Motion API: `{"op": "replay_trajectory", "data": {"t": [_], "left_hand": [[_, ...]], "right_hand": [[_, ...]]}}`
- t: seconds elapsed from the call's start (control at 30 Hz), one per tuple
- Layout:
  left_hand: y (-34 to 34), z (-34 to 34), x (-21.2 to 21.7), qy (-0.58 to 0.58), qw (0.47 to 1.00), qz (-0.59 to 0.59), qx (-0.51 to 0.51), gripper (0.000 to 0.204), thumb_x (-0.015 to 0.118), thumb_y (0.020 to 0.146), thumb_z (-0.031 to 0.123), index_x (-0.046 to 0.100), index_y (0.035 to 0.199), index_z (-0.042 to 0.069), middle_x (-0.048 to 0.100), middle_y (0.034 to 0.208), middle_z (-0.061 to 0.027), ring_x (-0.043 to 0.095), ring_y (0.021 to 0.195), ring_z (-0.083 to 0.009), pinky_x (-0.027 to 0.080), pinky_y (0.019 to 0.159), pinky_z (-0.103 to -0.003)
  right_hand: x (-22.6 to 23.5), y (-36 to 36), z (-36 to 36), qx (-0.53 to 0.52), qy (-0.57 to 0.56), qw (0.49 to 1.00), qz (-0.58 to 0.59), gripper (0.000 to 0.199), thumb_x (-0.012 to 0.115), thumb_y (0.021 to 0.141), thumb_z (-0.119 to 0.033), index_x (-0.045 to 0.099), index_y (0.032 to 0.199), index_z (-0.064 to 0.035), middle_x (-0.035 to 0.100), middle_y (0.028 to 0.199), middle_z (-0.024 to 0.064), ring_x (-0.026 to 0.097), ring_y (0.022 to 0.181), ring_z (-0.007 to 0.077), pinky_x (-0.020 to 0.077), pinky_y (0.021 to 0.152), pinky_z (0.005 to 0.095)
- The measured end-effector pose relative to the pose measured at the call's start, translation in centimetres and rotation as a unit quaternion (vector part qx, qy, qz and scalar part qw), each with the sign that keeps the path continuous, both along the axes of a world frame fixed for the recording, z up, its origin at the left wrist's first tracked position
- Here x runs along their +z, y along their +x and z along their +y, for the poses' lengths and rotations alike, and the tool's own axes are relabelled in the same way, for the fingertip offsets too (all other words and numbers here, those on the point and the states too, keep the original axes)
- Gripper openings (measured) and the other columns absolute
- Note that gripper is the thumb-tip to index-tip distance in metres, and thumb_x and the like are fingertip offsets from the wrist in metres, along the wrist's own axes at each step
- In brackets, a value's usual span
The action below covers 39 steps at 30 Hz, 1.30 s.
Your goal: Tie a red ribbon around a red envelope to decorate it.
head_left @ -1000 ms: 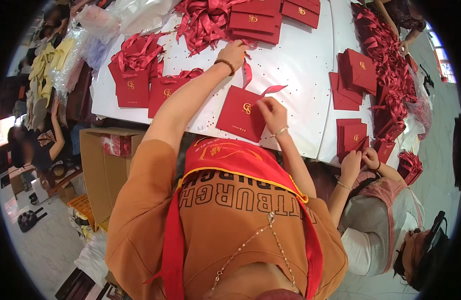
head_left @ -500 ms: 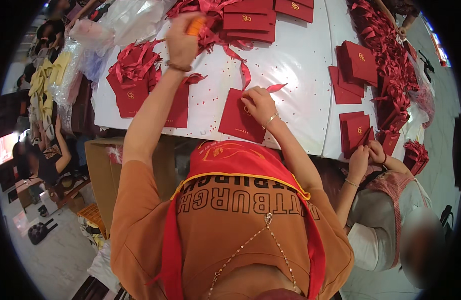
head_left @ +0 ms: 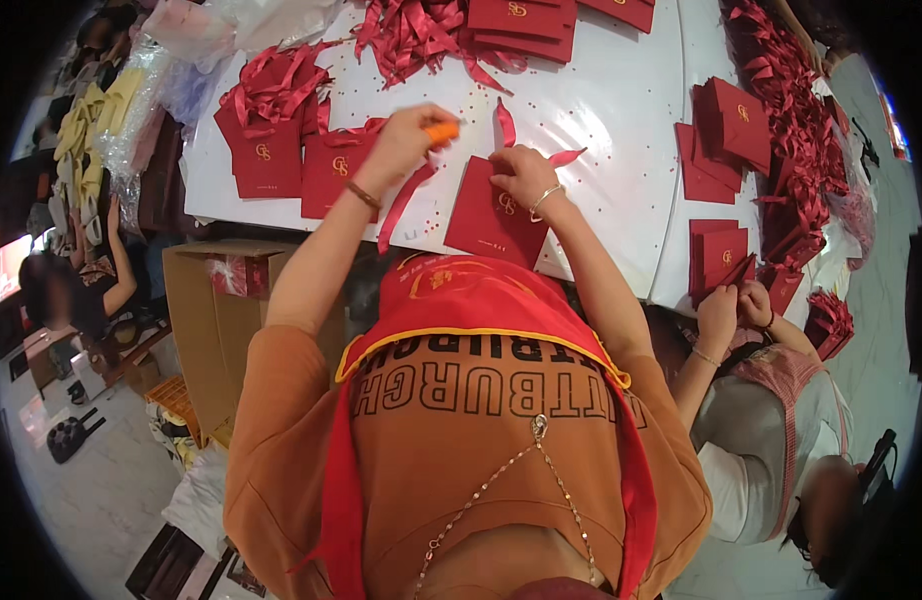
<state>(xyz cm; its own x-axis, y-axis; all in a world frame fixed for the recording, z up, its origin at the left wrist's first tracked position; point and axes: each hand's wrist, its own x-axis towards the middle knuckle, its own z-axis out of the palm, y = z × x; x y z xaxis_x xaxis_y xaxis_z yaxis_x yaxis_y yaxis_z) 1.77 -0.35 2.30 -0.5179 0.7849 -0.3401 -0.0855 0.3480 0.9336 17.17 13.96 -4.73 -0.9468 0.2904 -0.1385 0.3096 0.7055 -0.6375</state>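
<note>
My left hand (head_left: 406,140), blurred, is closed around a small orange tool (head_left: 442,133) whose kind I cannot make out. A length of red ribbon (head_left: 403,208) hangs below that hand. In front of me a flat red gift bag (head_left: 491,225) with a gold emblem lies at a tilt on the white table (head_left: 596,240). My right hand (head_left: 526,180) pinches its top edge, and short red ribbon ends (head_left: 506,125) stick out beyond the fingers. Just left of my left hand lies another red bag (head_left: 333,180) with ribbon at its top.
Ribboned bags (head_left: 264,165) are stacked at the left, with a ribbon heap (head_left: 406,40) and more bags (head_left: 519,28) at the far side. Small red dots are scattered across the table. At the right another person's hands (head_left: 726,315) handle bags. An opened cardboard box (head_left: 206,330) stands below the left edge.
My left hand has come back toward me from the ribbon heap, with the orange tool and a ribbon now trailing from it. My right hand stays on the bag.
</note>
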Motion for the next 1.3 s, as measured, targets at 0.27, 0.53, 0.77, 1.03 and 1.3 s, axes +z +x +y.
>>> {"op": "replay_trajectory", "data": {"t": [0.27,0.53,0.77,1.03,1.3], "left_hand": [[5.0,0.2,-4.1,-0.066,0.98,0.18,-0.059,0.012,0.058,0.074,0.006,0.062,0.082,-0.002,0.062,0.067,-0.0092,0.056,0.059,-0.0126,0.044,0.055,-0.025],[5.7,0.4,-4.2,-0.077,0.962,0.253,-0.074,0.013,0.058,0.073,0.007,0.063,0.082,-0.001,0.063,0.072,-0.0118,0.059,0.063,-0.017,0.045,0.058,-0.028],[5.3,0.6,-4.5,-0.064,0.968,0.223,-0.092,0.013,0.057,0.073,0.005,0.062,0.082,-0.002,0.063,0.07,-0.0105,0.057,0.061,-0.0141,0.044,0.055,-0.026],[5.8,0.4,-5.1,-0.031,0.985,0.166,-0.044,0.013,0.057,0.072,0.009,0.063,0.08,0.0,0.062,0.07,-0.0129,0.058,0.058,-0.0209,0.045,0.054,-0.03],[6.0,0.5,-4.0,-0.076,0.956,0.275,-0.07,0.012,0.055,0.072,0.011,0.062,0.077,0.002,0.061,0.067,-0.0148,0.06,0.061,-0.0273,0.046,0.056,-0.034]], "right_hand": [[1.2,0.3,0.9,-0.013,-0.152,0.984,-0.088,0.037,0.073,0.064,-0.025,0.06,0.092,-0.0033,0.063,0.081,0.0132,0.06,0.075,0.0262,0.0461,0.068,0.0333],[1.8,0.6,0.7,0.0,-0.163,0.98,-0.118,0.041,0.07,0.066,-0.025,0.06,0.101,-0.0053,0.063,0.087,0.0129,0.06,0.08,0.0255,0.0457,0.072,0.0333],[1.6,0.9,0.8,-0.009,-0.18,0.977,-0.111,0.04,0.068,0.069,-0.024,0.06,0.105,-0.0079,0.062,0.091,0.0136,0.06,0.083,0.0261,0.0454,0.075,0.0333],[1.9,0.9,0.4,-0.014,-0.179,0.977,-0.113,0.04,0.068,0.069,-0.026,0.06,0.105,-0.0085,0.062,0.09,0.0132,0.06,0.083,0.0261,0.0453,0.074,0.0334],[1.8,1.0,0.4,-0.019,-0.171,0.978,-0.119,0.04,0.068,0.069,-0.026,0.06,0.104,-0.009,0.063,0.091,0.0126,0.06,0.083,0.0259,0.0456,0.073,0.0338]]}}
